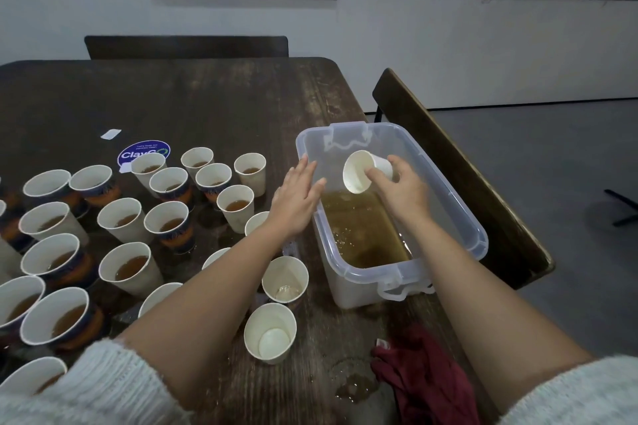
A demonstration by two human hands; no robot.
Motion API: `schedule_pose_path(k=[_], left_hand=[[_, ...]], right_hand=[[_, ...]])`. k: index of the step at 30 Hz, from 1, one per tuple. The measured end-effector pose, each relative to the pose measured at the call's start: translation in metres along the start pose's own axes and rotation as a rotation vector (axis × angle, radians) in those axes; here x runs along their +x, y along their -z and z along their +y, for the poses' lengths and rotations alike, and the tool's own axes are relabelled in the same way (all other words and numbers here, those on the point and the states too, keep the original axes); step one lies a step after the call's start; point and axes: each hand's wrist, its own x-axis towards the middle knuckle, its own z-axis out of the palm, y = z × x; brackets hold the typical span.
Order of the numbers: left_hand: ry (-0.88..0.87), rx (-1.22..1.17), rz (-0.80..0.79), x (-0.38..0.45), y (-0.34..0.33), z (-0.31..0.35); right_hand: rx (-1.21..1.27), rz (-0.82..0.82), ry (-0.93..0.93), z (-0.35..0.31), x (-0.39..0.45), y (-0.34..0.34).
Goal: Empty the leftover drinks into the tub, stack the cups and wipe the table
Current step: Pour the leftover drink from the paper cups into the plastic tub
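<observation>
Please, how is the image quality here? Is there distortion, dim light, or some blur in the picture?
Head view: the wide-angle lens bends the table edge and the wall panels; the light is dim and even, with soft shadows only; the left hand looks slightly motion-blurred, while the right hand and its tilted cup are sharper; small glints show on the liquid in the tub.

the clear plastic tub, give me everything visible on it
The tub is a rectangular bin of clear, slightly frosted plastic with a thick rolled rim and a clip handle at each short end. It has no lid on and stands upright at the right edge of the dark wooden table. Brown liquid covers its bottom, shallow. The right hand holds a white paper cup tipped over inside it; the left hand hovers open by its left wall, contact unclear.
</observation>
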Motion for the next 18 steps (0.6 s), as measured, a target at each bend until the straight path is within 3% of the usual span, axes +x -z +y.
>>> schedule_pose_path(k=[3,5,7,11,18], left_hand=[[0.002,0.073,-0.004,0.003,0.013,0.008],[-0.039,-0.038,-0.008,0.000,0.027,0.014],[-0.131,-0.142,0.007,-0.006,0.045,0.019],[-0.298,-0.118,0.109,-0.015,0.089,0.018],[-0.242,0.048,0.172,-0.031,0.152,-0.015]], right_hand=[[0.307,-0.036,-0.138,-0.013,-0.005,-0.008],[0.412,-0.080,-0.158,-0.027,-0.008,-0.015],[0.425,-0.127,-0.127,-0.045,-0.011,-0.022],[0.479,-0.241,-0.099,-0.087,-0.015,-0.045],[0.477,-0.568,-0.124,-0.134,-0.030,-0.109]])
